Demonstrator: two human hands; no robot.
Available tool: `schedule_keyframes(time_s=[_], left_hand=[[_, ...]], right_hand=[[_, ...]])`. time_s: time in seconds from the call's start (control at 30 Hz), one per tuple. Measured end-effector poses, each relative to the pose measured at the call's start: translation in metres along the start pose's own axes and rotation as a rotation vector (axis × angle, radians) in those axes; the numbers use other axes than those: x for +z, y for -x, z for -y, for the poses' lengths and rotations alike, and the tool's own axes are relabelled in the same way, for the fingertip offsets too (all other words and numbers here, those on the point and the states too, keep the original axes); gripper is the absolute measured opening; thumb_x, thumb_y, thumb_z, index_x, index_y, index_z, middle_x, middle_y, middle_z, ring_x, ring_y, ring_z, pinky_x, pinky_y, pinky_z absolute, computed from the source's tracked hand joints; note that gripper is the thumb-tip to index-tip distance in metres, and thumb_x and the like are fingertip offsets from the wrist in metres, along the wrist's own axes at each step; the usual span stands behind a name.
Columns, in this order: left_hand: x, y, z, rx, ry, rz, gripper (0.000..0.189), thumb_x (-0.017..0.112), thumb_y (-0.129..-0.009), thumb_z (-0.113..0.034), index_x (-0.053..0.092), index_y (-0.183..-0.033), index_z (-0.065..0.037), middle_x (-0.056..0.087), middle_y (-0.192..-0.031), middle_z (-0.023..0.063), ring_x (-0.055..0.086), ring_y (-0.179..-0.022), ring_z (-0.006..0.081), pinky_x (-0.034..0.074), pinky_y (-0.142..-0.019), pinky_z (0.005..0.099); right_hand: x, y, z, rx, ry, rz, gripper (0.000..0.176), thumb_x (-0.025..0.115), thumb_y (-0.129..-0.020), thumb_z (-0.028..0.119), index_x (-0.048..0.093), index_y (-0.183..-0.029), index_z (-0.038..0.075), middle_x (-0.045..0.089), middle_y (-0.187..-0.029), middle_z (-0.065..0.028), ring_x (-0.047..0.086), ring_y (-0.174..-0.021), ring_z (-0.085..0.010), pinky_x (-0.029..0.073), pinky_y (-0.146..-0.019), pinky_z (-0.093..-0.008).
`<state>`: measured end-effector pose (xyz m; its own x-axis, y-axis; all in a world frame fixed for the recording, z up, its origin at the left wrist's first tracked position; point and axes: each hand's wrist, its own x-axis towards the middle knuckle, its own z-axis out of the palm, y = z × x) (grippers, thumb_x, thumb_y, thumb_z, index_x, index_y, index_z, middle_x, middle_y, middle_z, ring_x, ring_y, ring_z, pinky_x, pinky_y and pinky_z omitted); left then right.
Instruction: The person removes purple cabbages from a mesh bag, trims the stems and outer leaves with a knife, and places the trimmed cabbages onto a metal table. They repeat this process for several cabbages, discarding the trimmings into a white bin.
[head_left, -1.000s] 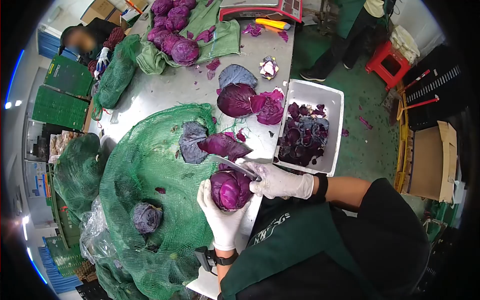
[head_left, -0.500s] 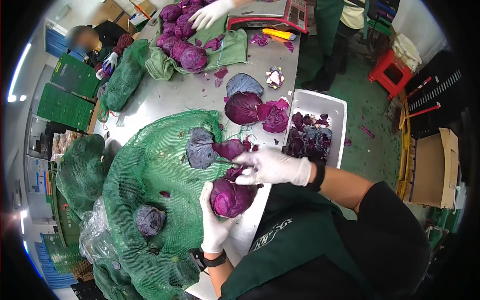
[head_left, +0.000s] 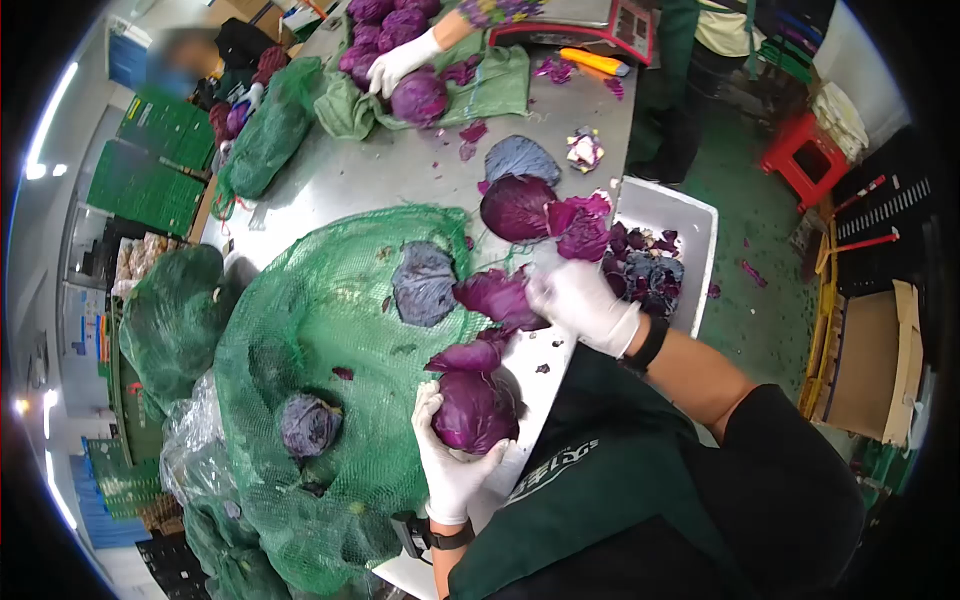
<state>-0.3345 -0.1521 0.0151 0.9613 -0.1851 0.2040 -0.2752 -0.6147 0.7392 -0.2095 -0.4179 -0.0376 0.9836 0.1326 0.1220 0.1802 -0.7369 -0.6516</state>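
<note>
My left hand (head_left: 450, 465), in a white glove, cups a red cabbage (head_left: 478, 412) from below and the left side, at the table's near edge. A loose purple leaf (head_left: 468, 356) stands out at the cabbage's upper side. My right hand (head_left: 585, 305), gloved too, is blurred by motion above and right of the cabbage. Its fingertips are beside a torn purple leaf (head_left: 500, 297), and whether they grip anything is smeared. A grey-blue outer leaf (head_left: 424, 284) lies left of that leaf, on the green mesh sack (head_left: 350, 255). Another cabbage (head_left: 310, 425) rests at the sack's left.
A white bin (head_left: 703, 260) of leaf scraps stands right of the table. More peeled leaves (head_left: 517, 208) lie farther up. Across the table, a co-worker's gloved hand (head_left: 402, 65) touches cabbages on a green cloth, near a red scale (head_left: 635, 35) and a yellow-handled knife (head_left: 595, 62).
My right hand has moved up and right, away from the cabbage. The cabbage has turned in my left hand, and a leaf stands out from it. The co-worker's hand has come lower.
</note>
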Motion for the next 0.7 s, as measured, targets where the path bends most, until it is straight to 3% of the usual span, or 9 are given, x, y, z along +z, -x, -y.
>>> schedule_keyframes(time_s=[0.1, 0.17, 0.23, 0.27, 0.3, 0.47, 0.57, 0.63, 0.7], left_hand=[[-0.011, 0.016, -0.002, -0.111, -0.014, 0.000, 0.109, 0.093, -0.058, -0.022, 0.034, -0.147, -0.003, 0.036, -0.148, 0.0213, 0.035, -0.141, 0.0377, 0.027, -0.120, 0.0480], [-0.010, 0.013, -0.007, -0.081, -0.152, 0.055, 0.115, 0.095, -0.056, -0.028, 0.032, -0.149, -0.003, 0.033, -0.149, 0.0208, 0.033, -0.142, 0.0388, 0.028, -0.120, 0.0490], [-0.002, 0.010, -0.016, -0.094, -0.132, 0.053, 0.117, 0.097, -0.053, -0.030, 0.033, -0.148, -0.004, 0.032, -0.150, 0.0203, 0.032, -0.142, 0.0398, 0.028, -0.120, 0.0497], [0.002, 0.009, -0.019, -0.083, -0.122, 0.026, 0.116, 0.097, -0.053, -0.027, 0.034, -0.148, -0.005, 0.031, -0.150, 0.0203, 0.033, -0.142, 0.0399, 0.028, -0.120, 0.0498], [0.005, 0.007, -0.021, -0.068, -0.111, -0.002, 0.115, 0.097, -0.052, -0.024, 0.035, -0.147, -0.006, 0.031, -0.151, 0.0203, 0.033, -0.141, 0.0401, 0.029, -0.120, 0.0498], [0.011, 0.005, -0.032, -0.121, -0.157, -0.026, 0.110, 0.094, -0.054, -0.016, 0.037, -0.146, -0.006, 0.033, -0.150, 0.0215, 0.035, -0.140, 0.0414, 0.031, -0.118, 0.0506], [0.015, 0.006, -0.033, -0.095, -0.183, -0.042, 0.107, 0.094, -0.055, -0.017, 0.038, -0.145, -0.006, 0.034, -0.149, 0.0218, 0.036, -0.139, 0.0415, 0.030, -0.118, 0.0503], [0.017, 0.007, -0.032, -0.085, -0.185, -0.065, 0.106, 0.093, -0.055, -0.016, 0.038, -0.145, -0.006, 0.035, -0.148, 0.0219, 0.037, -0.139, 0.0416, 0.030, -0.118, 0.0500], [0.017, 0.010, -0.029, -0.059, -0.176, -0.093, 0.106, 0.092, -0.055, -0.017, 0.038, -0.145, -0.005, 0.037, -0.147, 0.0218, 0.038, -0.138, 0.0416, 0.031, -0.117, 0.0499]], right_hand=[[-0.018, -0.012, -0.020, -0.007, 0.196, -0.089, 0.030, 0.062, -0.091, 0.035, 0.069, -0.082, 0.007, 0.065, -0.065, -0.0175, 0.068, -0.063, -0.0347, 0.055, -0.062, -0.0482], [-0.041, 0.000, 0.023, 0.008, -0.011, -0.066, 0.039, 0.067, -0.090, 0.044, 0.067, -0.085, 0.006, 0.067, -0.069, -0.0175, 0.069, -0.061, -0.0317, 0.055, -0.061, -0.0462], [-0.024, 0.022, 0.049, 0.171, -0.598, 0.364, 0.046, 0.073, -0.085, 0.051, 0.066, -0.095, 0.007, 0.070, -0.078, -0.0134, 0.070, -0.065, -0.0303, 0.056, -0.064, -0.0389], [0.010, 0.039, 0.051, -0.181, -0.783, 0.198, 0.051, 0.072, -0.085, 0.051, 0.064, -0.106, 0.006, 0.070, -0.078, -0.0144, 0.071, -0.073, -0.0329, 0.055, -0.070, -0.0395], [-0.018, 0.042, 0.069, -0.129, -0.505, 0.450, 0.057, 0.072, -0.083, 0.048, 0.060, -0.119, 0.005, 0.068, -0.078, -0.0182, 0.070, -0.080, -0.0350, 0.055, -0.074, -0.0430], [0.002, 0.065, 0.078, -0.207, -0.306, 0.271, 0.067, 0.071, -0.078, 0.033, 0.051, -0.129, -0.005, 0.066, -0.076, -0.0236, 0.069, -0.076, -0.0399, 0.055, -0.074, -0.0483], [-0.001, 0.060, 0.080, -0.181, -0.250, 0.354, 0.066, 0.069, -0.076, 0.029, 0.051, -0.126, -0.009, 0.066, -0.076, -0.0242, 0.069, -0.073, -0.0396, 0.056, -0.073, -0.0473], [0.011, 0.060, 0.071, -0.246, -0.345, 0.222, 0.061, 0.068, -0.075, 0.021, 0.052, -0.128, -0.005, 0.066, -0.076, -0.0244, 0.068, -0.073, -0.0396, 0.056, -0.071, -0.0450], [0.017, 0.055, 0.065, -0.070, -0.610, 0.415, 0.053, 0.067, -0.076, 0.013, 0.055, -0.126, 0.000, 0.068, -0.081, -0.0211, 0.070, -0.074, -0.0340, 0.056, -0.070, -0.0406]])
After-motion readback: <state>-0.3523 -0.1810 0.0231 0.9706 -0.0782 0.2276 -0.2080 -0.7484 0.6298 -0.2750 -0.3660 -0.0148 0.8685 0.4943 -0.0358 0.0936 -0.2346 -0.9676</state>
